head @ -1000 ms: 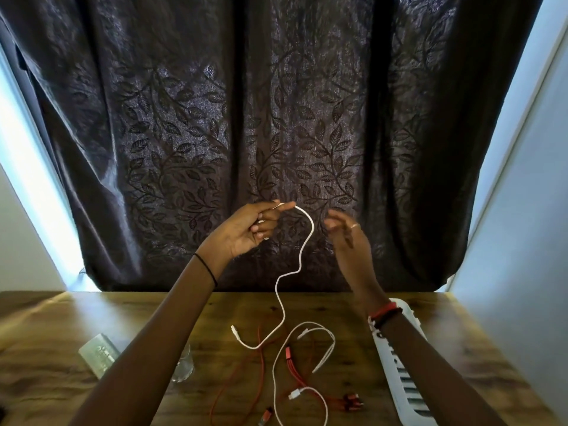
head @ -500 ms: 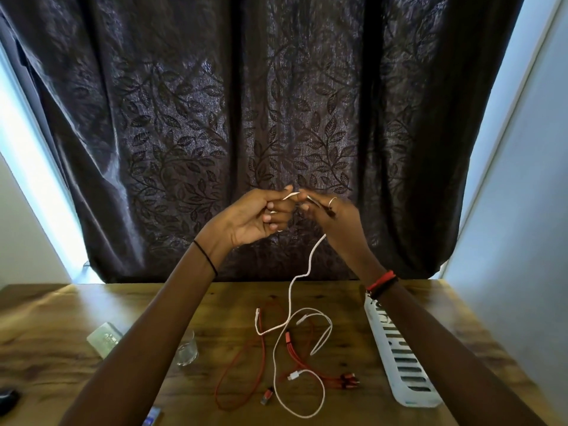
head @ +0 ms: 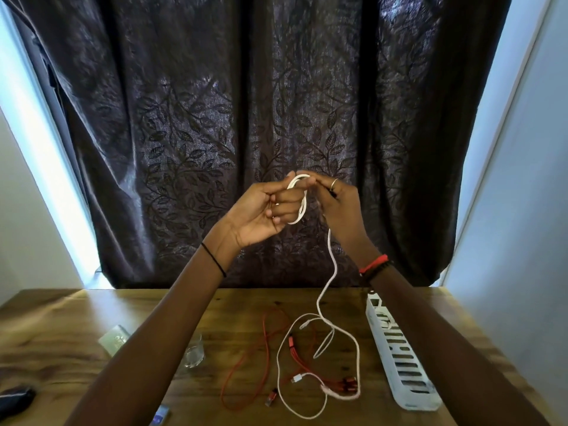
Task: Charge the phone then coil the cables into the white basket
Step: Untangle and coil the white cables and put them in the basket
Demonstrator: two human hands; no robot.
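Both hands are raised in front of the dark curtain. A white cable [head: 332, 265] is looped round the fingers of my left hand [head: 261, 210], which holds the small coil. My right hand [head: 338, 204] pinches the same cable at the top of the loop. The cable's free end hangs down to the wooden table [head: 76, 333]. Another white cable [head: 278, 364] and a red cable [head: 264, 342] lie tangled on the table. The white slotted basket [head: 399, 358] stands at the right, partly behind my right forearm. No phone is clearly recognisable.
A small clear glass [head: 193, 355] stands beside my left forearm. A pale green flat object [head: 115, 338] lies to the left. A dark object [head: 15, 396] sits at the left front edge. A small blue item [head: 161, 418] lies at the bottom edge.
My right hand came across to the left hand and wound the white cable round the left fingers, forming a loop. More of the cable has been drawn up off the table.
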